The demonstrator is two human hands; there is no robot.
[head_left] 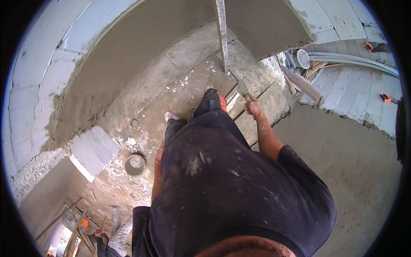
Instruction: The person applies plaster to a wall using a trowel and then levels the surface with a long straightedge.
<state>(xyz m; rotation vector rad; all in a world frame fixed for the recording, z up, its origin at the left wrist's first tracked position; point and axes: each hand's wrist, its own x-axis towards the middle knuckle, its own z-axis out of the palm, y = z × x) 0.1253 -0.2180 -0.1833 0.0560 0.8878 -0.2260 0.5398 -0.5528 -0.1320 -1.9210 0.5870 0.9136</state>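
Note:
My right hand [251,105] is closed around the handle of a trowel [242,88], held low beside my right leg with its flat grey blade pointing forward. Close ahead of the blade, the foot of a long straight metal bar [221,38] reaches the floor; the bar rises along the wall corner. My left hand [159,155] hangs at my left thigh, its fingers mostly hidden against the dark trousers. Smooth grey plaster [141,47] covers the wall in front and to the left, and another coated patch [267,28] lies right of the bar.
A round bucket [135,165] stands on the littered floor at left. A white block [94,150] juts out near it. At right are boards [304,83], a pail [302,59], long pale strips [355,60] and an orange-handled tool [386,98]. Another person [122,235] is at lower left.

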